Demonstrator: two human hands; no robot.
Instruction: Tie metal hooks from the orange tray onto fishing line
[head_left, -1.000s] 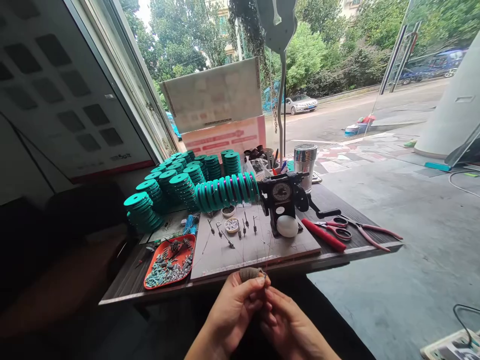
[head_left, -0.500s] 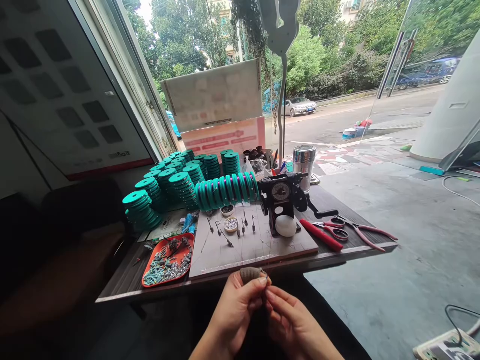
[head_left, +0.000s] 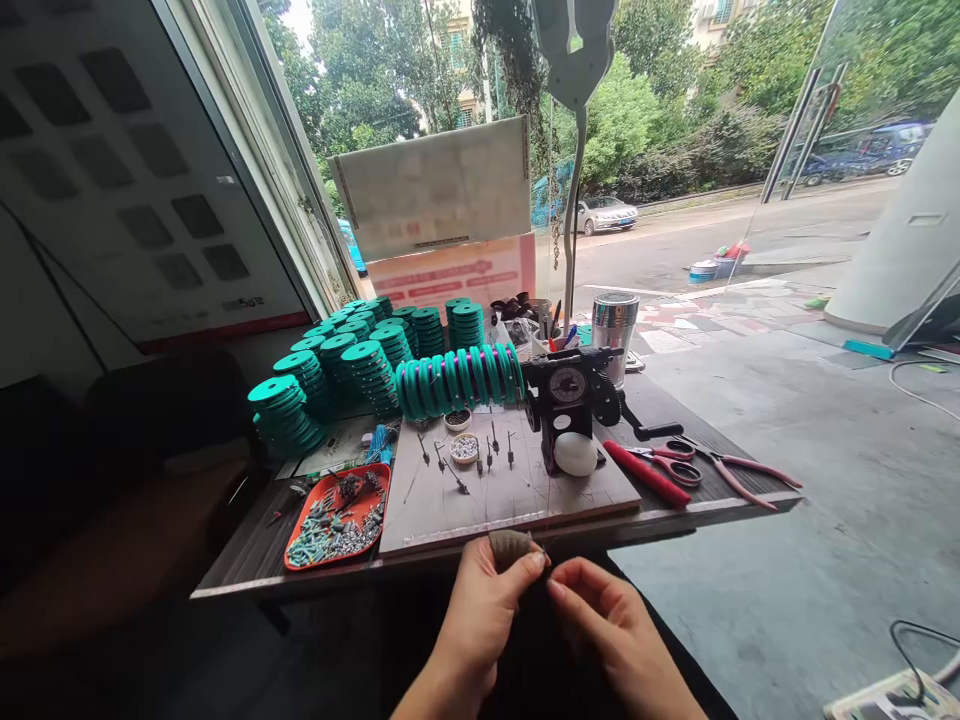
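My left hand [head_left: 484,595], a grey-brown cloth sleeve [head_left: 510,545] round its index finger, pinches a thin line at the thumb tip just off the table's front edge. The line [head_left: 548,505] runs up from there toward the black hand-cranked winder [head_left: 566,390]. Close on the right, my right hand [head_left: 611,620] has thumb and index finger pressed together; what lies between them is too small to make out. Ribbed green foam spools [head_left: 459,382] sit in a row on the winder's shaft. Several small dark metal pieces [head_left: 480,462] with thin stems stand on the board [head_left: 435,525].
An orange tray [head_left: 289,553] of small metal and green parts stands left of the board. On the right lie a red-handled tool [head_left: 646,474], scissors [head_left: 679,470] and pliers [head_left: 742,475]. Stacks of green spools [head_left: 277,410] fill the back left. A shiny canister [head_left: 615,335] stands behind the winder.
My right hand has moved slightly right, and a gap now shows between it and the left fingertips. The left hand still pinches, shifted a little right in view.
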